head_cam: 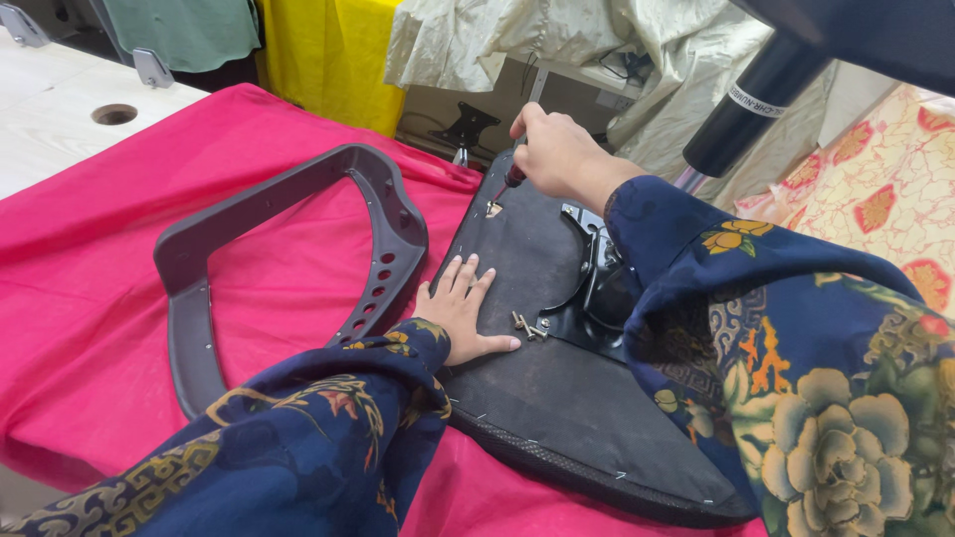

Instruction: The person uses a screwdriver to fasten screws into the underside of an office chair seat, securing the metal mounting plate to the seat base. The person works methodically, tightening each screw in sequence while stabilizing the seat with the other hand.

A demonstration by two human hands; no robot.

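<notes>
Head view. Upturned chair seat (pixel 557 328) lies underside up on a pink cloth (pixel 90 288) over the worktop, centre to 5 o'clock of frame.

Left hand (pixel 460 313) open, fingers spread, palm flat on the seat's black underside near its left edge.

Right hand (pixel 557 151) closed around a screwdriver (pixel 513 177), tip down on the seat at its far corner, about 12 o'clock from the left hand.

Loose screws (pixel 529 327) just beside the left thumb, at 3 o'clock, next to the black metal bracket (pixel 597 288).

Grey armrest frame (pixel 288 249) at 9 o'clock, touching the seat's edge.

Judgement: seat looks stiff, fairly heavy, fabric-faced so not slippery; best taken by its rim. Screws small, prone to roll.
</notes>
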